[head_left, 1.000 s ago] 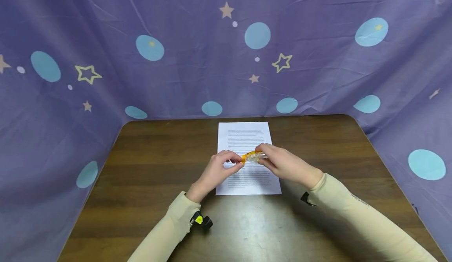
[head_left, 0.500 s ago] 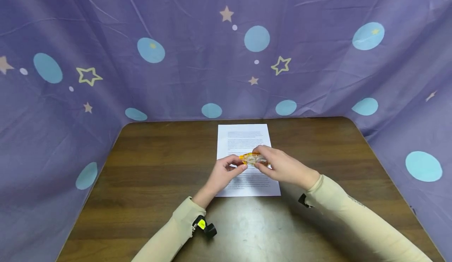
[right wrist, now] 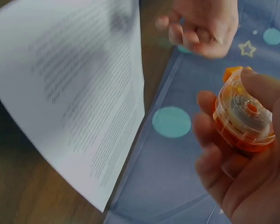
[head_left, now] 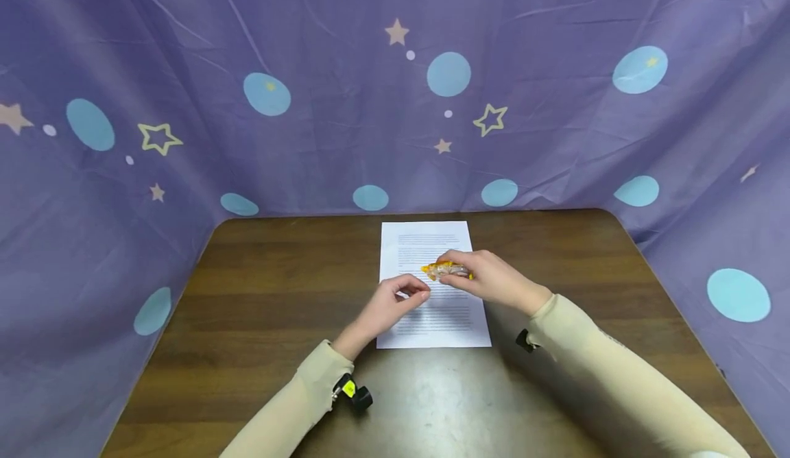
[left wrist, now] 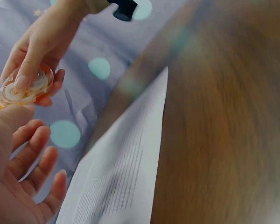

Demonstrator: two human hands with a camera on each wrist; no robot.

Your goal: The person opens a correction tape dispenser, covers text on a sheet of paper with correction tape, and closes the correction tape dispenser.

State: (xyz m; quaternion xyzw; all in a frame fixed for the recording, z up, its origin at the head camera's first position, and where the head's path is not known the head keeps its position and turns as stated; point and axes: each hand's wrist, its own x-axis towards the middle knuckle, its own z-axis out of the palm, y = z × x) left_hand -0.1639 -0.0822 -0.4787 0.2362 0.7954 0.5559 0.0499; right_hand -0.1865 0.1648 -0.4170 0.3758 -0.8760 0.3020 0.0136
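A correction tape (head_left: 446, 271) with a clear and orange case is gripped by my right hand (head_left: 501, 283) above the printed sheet. In the right wrist view, the thumb lies on the clear face of the correction tape (right wrist: 247, 114), whose white reel shows inside, and fingers support it from below. My left hand (head_left: 391, 305) hovers just left of its orange tip, apart from it, fingers loosely bent with nothing visible in them. The left wrist view shows the left thumb overlapping the correction tape (left wrist: 32, 91). Beneath both hands lies the white sheet of printed text (head_left: 407, 338).
The brown wooden table (head_left: 278, 293) carries the sheet near its far middle. A purple curtain (head_left: 327, 101) with stars and blue dots encloses the back and both sides. Black wrist cameras sit at both sleeves.
The left fingers, at the orange tip one second ago, have come away from it. The right hand has shifted the correction tape slightly up and away from the left hand.
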